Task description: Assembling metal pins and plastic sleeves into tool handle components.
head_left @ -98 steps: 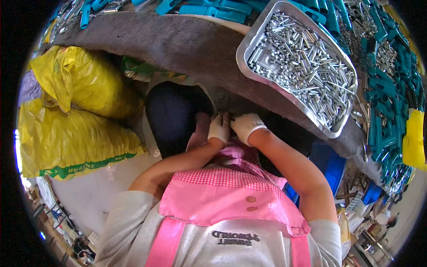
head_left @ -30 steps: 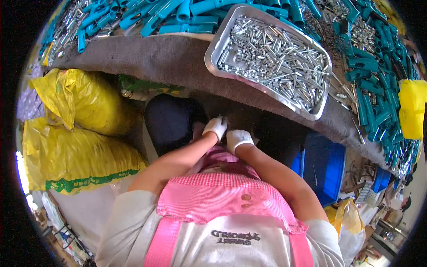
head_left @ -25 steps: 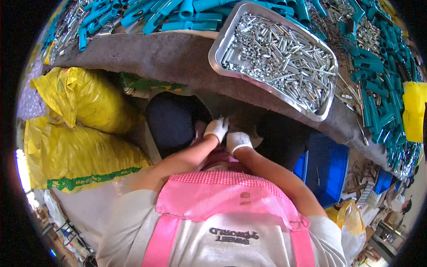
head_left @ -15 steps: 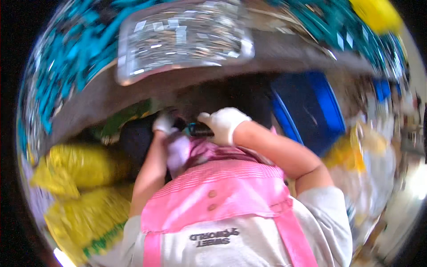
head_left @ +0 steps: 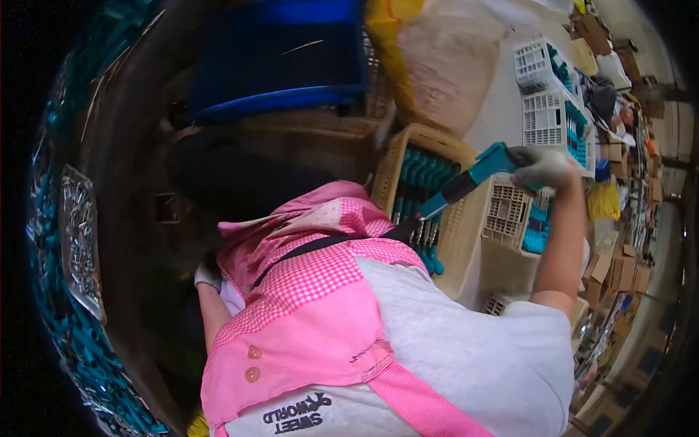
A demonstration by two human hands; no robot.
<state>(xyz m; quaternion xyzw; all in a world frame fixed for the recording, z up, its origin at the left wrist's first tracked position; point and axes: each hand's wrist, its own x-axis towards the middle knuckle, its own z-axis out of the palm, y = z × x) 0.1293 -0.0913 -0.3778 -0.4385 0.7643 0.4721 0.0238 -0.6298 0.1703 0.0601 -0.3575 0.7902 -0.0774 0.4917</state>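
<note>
My right hand (head_left: 542, 169), in a pale glove with dark fingers, is wrapped round one end of a teal-and-black tool handle (head_left: 473, 177). The handle slants down over a cream plastic crate (head_left: 460, 240), its lower end just above the contents. Inside lie several similar teal-and-black handles (head_left: 426, 171) side by side, with silvery parts near the bottom. My left hand (head_left: 207, 277), white-gloved, is low beside the pink checked apron (head_left: 313, 273); the apron and shadow hide its fingers.
A blue bin (head_left: 280, 95) stands at the far side, beside a white-and-yellow sack (head_left: 444, 65). White crates (head_left: 542, 120) with teal pieces stand on the right. At left are a metal tray (head_left: 80, 240) of small metal parts and heaped teal pieces (head_left: 102, 379).
My view and body have turned right, toward the crates. My right hand has moved from in front of the apron out to the right and now holds a handle over the cream crate.
</note>
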